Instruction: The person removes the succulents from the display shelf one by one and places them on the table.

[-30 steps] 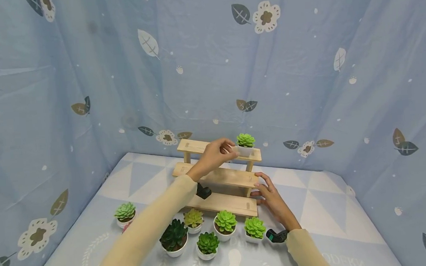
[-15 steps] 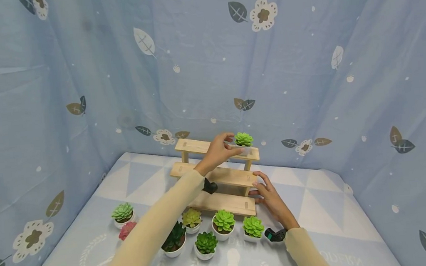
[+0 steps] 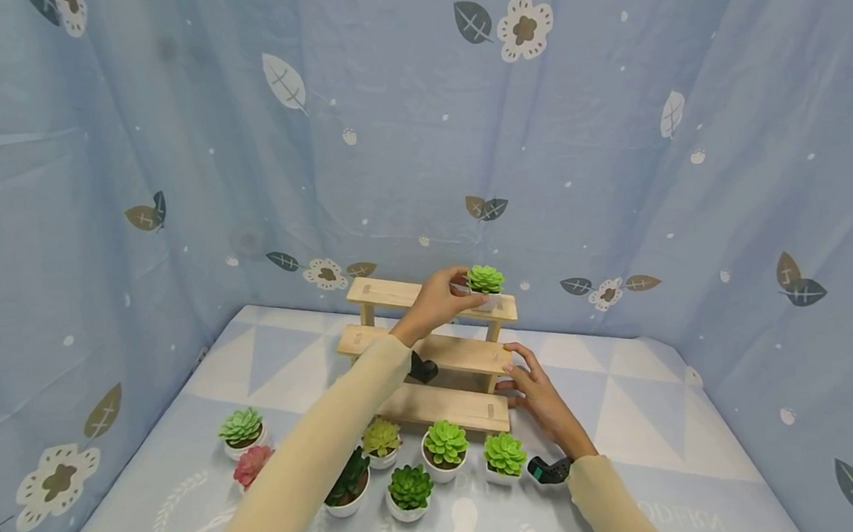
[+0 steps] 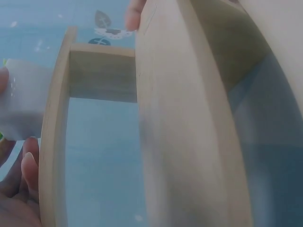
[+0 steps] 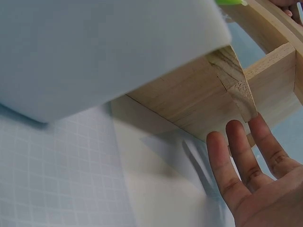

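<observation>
A bright green potted succulent (image 3: 485, 280) in a white pot is at the right end of the top tier of a wooden three-tier plant stand (image 3: 459, 353). My left hand (image 3: 440, 298) pinches this pot between thumb and fingers; in the left wrist view the white pot (image 4: 28, 97) is beside the top board, its base partly hidden. Lower down, my right hand (image 3: 542, 399) touches the stand's right end with spread, slightly bent fingers (image 5: 244, 156). One fingertip (image 4: 136, 14) rests at the end of the middle board.
Several potted succulents stand on the cloth before the stand, among them a dark green one (image 3: 349, 482) partly behind the left sleeve. A pale green one (image 3: 242, 431) and a red one (image 3: 251, 465) are at the left. Behind hangs a blue curtain (image 3: 386, 135).
My left hand has moved slightly right around the white pot, its fingers now farther behind it. The right hand stays at the stand's end. The view has shifted a little.
</observation>
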{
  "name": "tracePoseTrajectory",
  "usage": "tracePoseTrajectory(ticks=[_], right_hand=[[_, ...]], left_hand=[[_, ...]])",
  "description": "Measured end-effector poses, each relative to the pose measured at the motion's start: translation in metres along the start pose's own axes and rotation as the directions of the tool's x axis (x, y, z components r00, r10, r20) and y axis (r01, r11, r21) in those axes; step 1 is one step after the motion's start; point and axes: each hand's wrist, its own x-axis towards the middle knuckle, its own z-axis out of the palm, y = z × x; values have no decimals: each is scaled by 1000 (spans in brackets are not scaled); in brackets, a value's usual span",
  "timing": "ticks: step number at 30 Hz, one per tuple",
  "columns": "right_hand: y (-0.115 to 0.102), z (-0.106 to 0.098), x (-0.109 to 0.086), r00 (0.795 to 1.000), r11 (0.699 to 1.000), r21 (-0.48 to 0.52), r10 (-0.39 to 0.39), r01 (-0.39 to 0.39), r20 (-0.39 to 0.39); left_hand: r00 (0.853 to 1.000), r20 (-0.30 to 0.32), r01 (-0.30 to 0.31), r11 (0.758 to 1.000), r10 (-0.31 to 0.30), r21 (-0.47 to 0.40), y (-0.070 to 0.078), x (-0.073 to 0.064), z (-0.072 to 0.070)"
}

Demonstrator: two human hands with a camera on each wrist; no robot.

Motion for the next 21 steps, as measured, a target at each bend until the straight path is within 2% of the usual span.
tracePoseTrajectory(ticks=[11,21], right_hand=[[1,1,-1,1000,1000,-2,3,-3,11],[1,-1,-1,1000,1000,-7,-6,6,8]], left_hand=[[999,-34,-8,1000,7,-19,0,-5,1],[995,-63,-74,997,72,-27,4,-10,5]])
